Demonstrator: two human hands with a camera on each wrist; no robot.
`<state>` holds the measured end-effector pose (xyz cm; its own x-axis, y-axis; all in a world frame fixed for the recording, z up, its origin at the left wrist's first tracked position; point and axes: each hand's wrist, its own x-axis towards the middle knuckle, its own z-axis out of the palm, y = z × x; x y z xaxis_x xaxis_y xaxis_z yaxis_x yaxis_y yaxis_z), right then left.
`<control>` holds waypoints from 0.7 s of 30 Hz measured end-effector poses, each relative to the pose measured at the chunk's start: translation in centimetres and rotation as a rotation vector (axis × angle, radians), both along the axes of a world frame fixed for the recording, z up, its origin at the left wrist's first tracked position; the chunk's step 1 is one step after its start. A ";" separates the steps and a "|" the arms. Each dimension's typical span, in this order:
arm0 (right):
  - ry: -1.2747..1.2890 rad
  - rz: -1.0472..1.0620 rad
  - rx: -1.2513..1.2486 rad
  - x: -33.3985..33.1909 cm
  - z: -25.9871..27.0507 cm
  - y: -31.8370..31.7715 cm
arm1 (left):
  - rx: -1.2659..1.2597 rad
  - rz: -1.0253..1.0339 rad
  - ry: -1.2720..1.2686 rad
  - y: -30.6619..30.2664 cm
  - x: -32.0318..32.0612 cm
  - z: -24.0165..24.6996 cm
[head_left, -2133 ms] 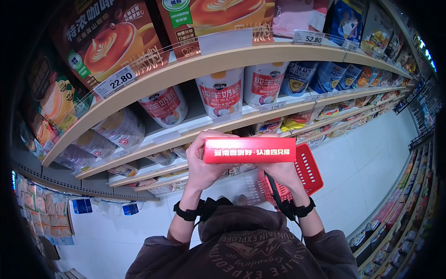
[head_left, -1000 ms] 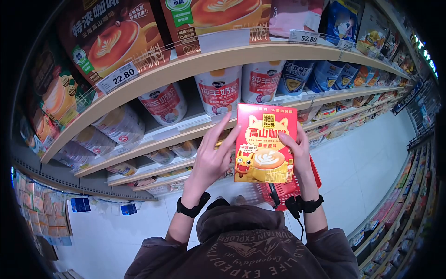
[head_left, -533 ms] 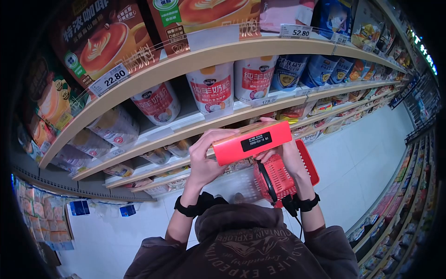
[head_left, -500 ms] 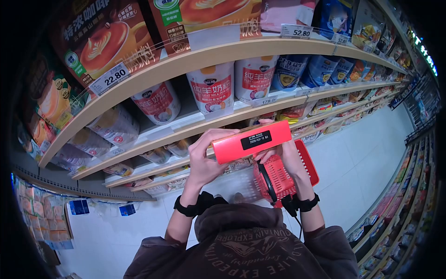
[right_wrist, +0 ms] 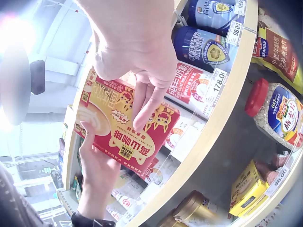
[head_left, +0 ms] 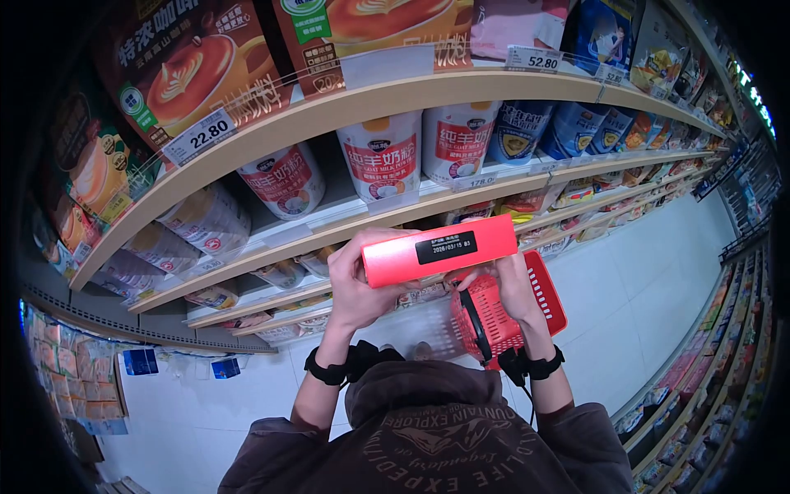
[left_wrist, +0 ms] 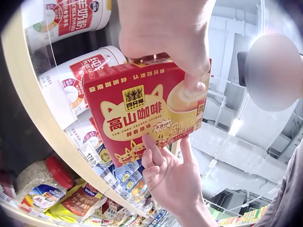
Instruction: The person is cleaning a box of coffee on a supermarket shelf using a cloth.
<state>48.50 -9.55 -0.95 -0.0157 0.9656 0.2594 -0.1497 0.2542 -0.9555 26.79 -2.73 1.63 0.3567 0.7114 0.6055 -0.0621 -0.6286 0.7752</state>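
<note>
A red coffee box (head_left: 444,249) is held up between both hands, its narrow side with a black date label turned up in the head view. My left hand (head_left: 360,288) grips the box's left end, with the thumb on the printed front in the left wrist view. My right hand (head_left: 516,288) holds the other end. In the left wrist view the right hand's fingers (left_wrist: 154,163) lie against the front of the box (left_wrist: 137,113), below the lettering. The right wrist view shows the same front, upside down, with a cup picture and yellow cats.
A red shopping basket (head_left: 547,300) with a black handle hangs by the right forearm. Shelves (head_left: 362,90) curve close in front, bearing goat milk powder cans (head_left: 380,160), large coffee packs (head_left: 193,66) and price tags. Another stocked shelf (head_left: 699,395) stands at right, across the tiled floor (head_left: 634,288).
The box has turned from its printed front, facing up a second ago, to its date-label side. Since half a second ago it has shifted slightly left, and both hands keep holding it.
</note>
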 end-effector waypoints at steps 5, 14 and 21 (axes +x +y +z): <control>-0.035 0.009 0.041 0.3 -0.3 -0.2 | -0.016 -0.012 0.014 0.4 -0.2 -0.1; -0.170 -0.132 0.096 -0.1 -0.9 0.7 | 0.043 -0.098 -0.065 1.1 -0.2 -0.3; 0.115 -0.001 -0.046 0.6 -0.6 0.1 | 0.364 -0.029 0.374 1.0 -1.3 0.9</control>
<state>49.08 -9.48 -1.54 0.0123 0.9766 0.2148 -0.2585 0.2107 -0.9428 25.52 -1.72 2.55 0.6119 0.4652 0.6397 0.1559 -0.8638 0.4791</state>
